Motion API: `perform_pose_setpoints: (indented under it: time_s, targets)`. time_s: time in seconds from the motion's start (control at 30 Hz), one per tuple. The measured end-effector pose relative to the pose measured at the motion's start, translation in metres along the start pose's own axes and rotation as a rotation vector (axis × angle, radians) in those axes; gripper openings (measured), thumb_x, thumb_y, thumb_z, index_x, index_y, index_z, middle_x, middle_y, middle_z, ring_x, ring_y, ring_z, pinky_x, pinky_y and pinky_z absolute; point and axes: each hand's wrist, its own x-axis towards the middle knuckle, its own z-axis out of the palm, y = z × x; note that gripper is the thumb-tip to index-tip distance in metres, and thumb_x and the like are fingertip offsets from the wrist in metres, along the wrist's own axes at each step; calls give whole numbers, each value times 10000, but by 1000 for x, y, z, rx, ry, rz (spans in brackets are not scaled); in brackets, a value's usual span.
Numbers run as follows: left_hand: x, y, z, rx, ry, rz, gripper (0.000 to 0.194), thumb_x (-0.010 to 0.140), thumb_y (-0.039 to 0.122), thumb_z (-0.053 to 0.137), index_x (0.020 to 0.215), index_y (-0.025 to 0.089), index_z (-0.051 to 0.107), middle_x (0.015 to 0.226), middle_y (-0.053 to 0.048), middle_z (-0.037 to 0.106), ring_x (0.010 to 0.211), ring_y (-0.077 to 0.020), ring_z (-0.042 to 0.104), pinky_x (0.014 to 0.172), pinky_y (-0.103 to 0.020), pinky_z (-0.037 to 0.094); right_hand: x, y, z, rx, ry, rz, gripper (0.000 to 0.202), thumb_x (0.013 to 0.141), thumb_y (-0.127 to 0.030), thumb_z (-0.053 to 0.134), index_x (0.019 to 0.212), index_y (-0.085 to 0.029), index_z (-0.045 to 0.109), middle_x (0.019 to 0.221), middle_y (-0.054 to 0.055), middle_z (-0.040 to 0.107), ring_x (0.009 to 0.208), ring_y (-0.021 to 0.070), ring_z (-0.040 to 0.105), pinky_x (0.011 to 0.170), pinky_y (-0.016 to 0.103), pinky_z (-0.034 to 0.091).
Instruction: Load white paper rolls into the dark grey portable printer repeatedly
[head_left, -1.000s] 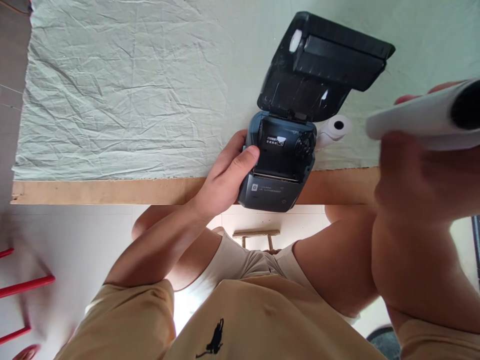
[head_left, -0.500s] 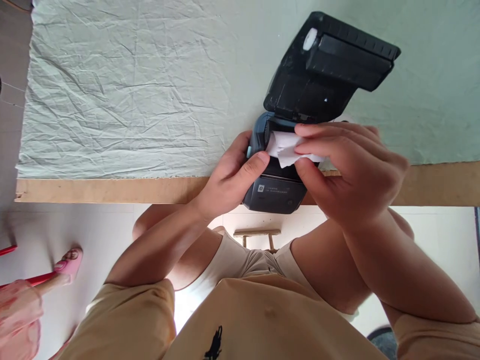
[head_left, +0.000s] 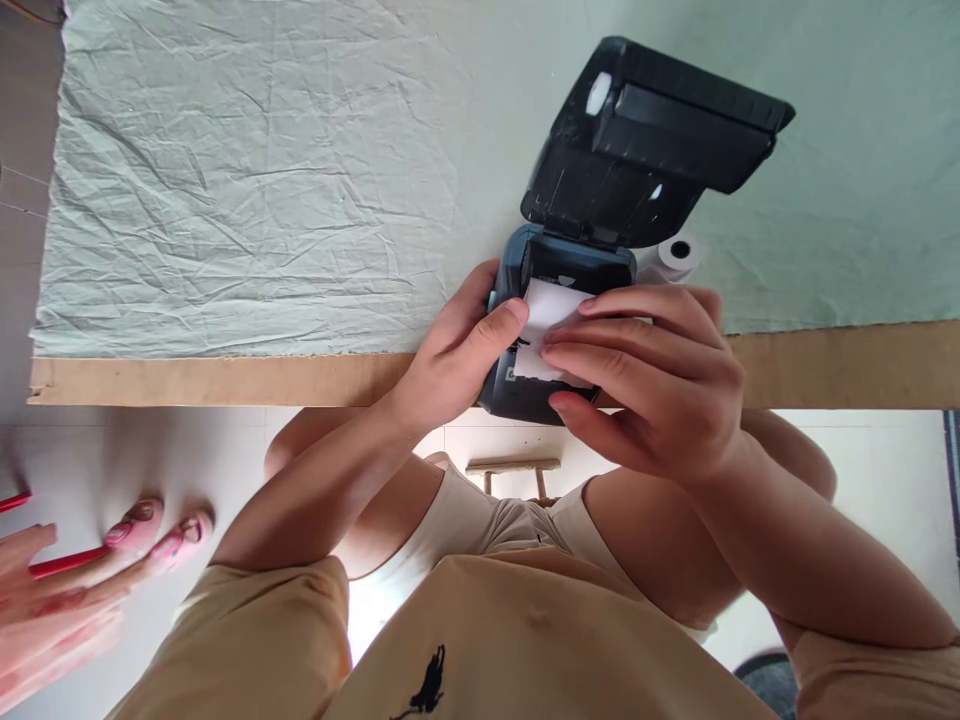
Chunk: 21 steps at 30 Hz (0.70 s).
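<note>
Left fingers (head_left: 499, 325) clasp one printer (head_left: 600, 190); right fingers (head_left: 622, 335), loosely parted, seemingly press one paper strip (head_left: 551, 305).

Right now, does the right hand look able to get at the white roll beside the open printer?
Probably yes: the white roll sits close beyond the right hand, with nothing visible blocking the way, though that hand would likely have to leave the paper first.

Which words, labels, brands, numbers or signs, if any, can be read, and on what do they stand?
No text can be read.
Label inside the printer: too small, partly behind the paper.
White square sign on the printer's front: too small, partly covered.
Shirt: a black mark, no readable letters.
</note>
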Motion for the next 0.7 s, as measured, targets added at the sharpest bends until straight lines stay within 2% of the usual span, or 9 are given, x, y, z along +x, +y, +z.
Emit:
perform_pose_setpoints:
  time_s: [0.1, 0.13, 0.23, 0.3, 0.37, 0.47, 0.53, 0.6, 0.7]
  targets:
    - [-1, 7, 1, -3, 4, -59, 864, 1009, 987, 917, 1577, 344, 811, 1562, -55, 894, 1540, -387, 815, 1346, -510, 689, -1, -2, 0, -46, -12, 14, 255, 1215, -404, 743, 1455, -470, 798, 1280, -81, 948, 1276, 273, 927, 1045, 496, 698]
    - [-1, 7, 1, 6, 2, -47, 920, 989, 964, 961, 1657, 365, 760, 1590, -50, 888, 1579, -386, 809, 1369, -508, 685, 0, -3, 1, -52, -11, 26, 241, 1222, -405, 726, 1442, -473, 794, 1276, -85, 942, 1279, 266, 926, 1046, 492, 705]
    - [1, -5, -4, 51, -11, 51, 1030, 1010, 895, 987, 1823, 399, 595, 1464, -40, 896, 1454, -361, 876, 1166, -470, 772, 6, -6, 3, -35, 121, 54, 181, 1230, -390, 653, 1361, -423, 774, 1255, -57, 922, 1213, 241, 922, 1021, 467, 727]
    - [5, -17, -9, 68, -21, 72, 1088, 987, 886, 982, 1859, 403, 548, 1511, -38, 872, 1423, -365, 902, 1069, -448, 787, 10, -3, 2, -46, 264, 67, 190, 1200, -396, 645, 1355, -383, 756, 1310, -7, 910, 1158, 250, 902, 1023, 480, 738]
    - [8, -25, -13, 63, -82, 63, 1175, 918, 887, 1001, 1877, 432, 498, 1552, -36, 866, 1332, -352, 935, 1004, -438, 794, 11, 5, 1, -89, 334, 108, 295, 1160, -461, 659, 1437, -403, 740, 1453, 33, 885, 1243, 297, 884, 1069, 530, 747]
    - [9, -26, -12, 6, -139, -2, 1335, 814, 863, 1071, 1905, 455, 417, 1600, -71, 862, 1248, -376, 952, 961, -491, 809, 8, 18, 0, -87, 298, 180, 590, 1140, -569, 635, 1724, -484, 622, 1716, 60, 773, 1663, 410, 770, 1268, 659, 723]
    - [8, -21, -8, -29, -122, -38, 1376, 770, 857, 1110, 1895, 454, 427, 1629, -97, 846, 1268, -415, 948, 942, -530, 810, 3, 24, 2, -66, 293, 168, 734, 1164, -628, 595, 1877, -474, 503, 1787, 95, 680, 1830, 446, 638, 1429, 762, 633]
    - [8, -17, -5, -37, -95, -60, 1367, 736, 848, 1143, 1861, 450, 477, 1660, -106, 825, 1314, -441, 936, 959, -553, 807, -2, 27, 4, -83, 300, 194, 763, 1184, -701, 579, 1903, -456, 498, 1755, 117, 634, 1842, 456, 599, 1483, 817, 576]
    - [9, -16, -6, -29, -94, -49, 1339, 721, 832, 1160, 1828, 441, 517, 1673, -95, 812, 1309, -427, 928, 990, -557, 804, -5, 27, 6, -22, 180, 399, 738, 1173, -758, 665, 1825, -420, 590, 1738, 141, 612, 1771, 455, 637, 1381, 775, 667]
